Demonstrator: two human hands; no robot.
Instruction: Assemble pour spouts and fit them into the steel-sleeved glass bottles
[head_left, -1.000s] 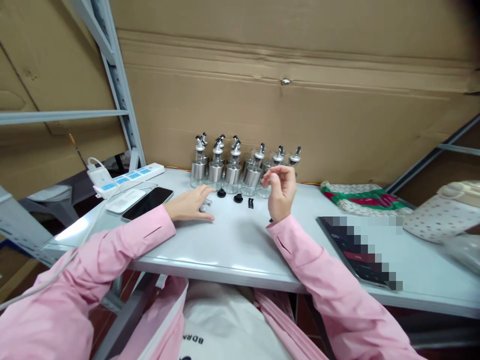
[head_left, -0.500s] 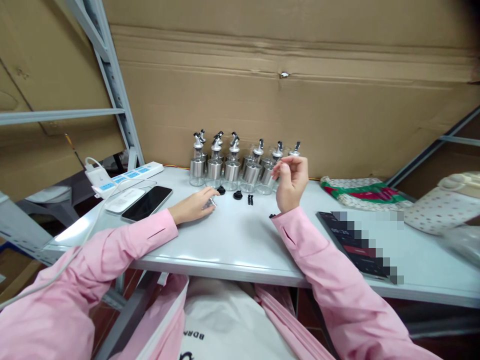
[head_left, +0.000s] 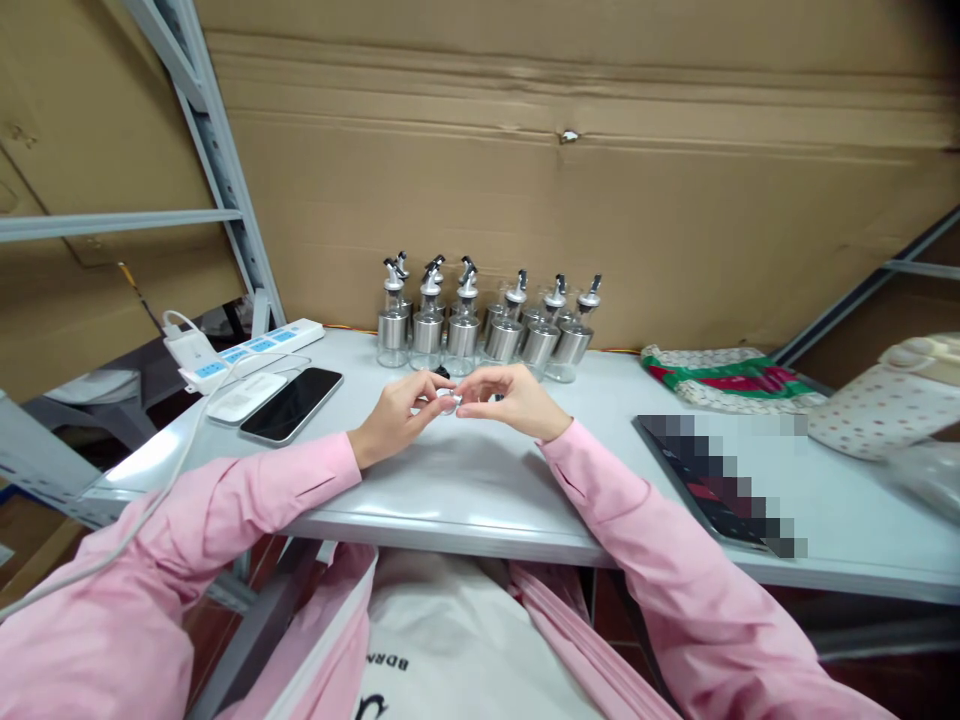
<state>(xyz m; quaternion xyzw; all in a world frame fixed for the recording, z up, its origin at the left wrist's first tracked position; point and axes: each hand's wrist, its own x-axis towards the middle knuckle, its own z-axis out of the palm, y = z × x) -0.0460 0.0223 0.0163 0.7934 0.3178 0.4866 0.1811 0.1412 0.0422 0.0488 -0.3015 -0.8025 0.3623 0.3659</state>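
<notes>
Above the front half of the white table, my left hand point(head_left: 401, 412) is closed on a small silvery part point(head_left: 451, 401), pinched between thumb and fingers. My right hand point(head_left: 511, 398) meets it from the other side, thumb and fingertips closed around the same part, much of which they cover. Just behind my hands, a black stopper point(head_left: 441, 372) lies on the table, mostly hidden. Beyond it stand several glass oil bottles point(head_left: 503, 340) with steel sleeves and silver-and-black pour spouts, all upright in rows.
To the left lie a phone point(head_left: 292, 405), a white charging pad point(head_left: 246, 396) and a power strip point(head_left: 262, 352) with a cable. A tablet-like screen point(head_left: 697, 490) rests on the right. Behind it are a patterned cloth point(head_left: 720, 378) and a dotted bag point(head_left: 885, 405). Cardboard point(head_left: 480, 200) walls the back.
My right hand has come down and left to meet my left hand. My left hand has lifted the small silvery part off the table and moved right.
</notes>
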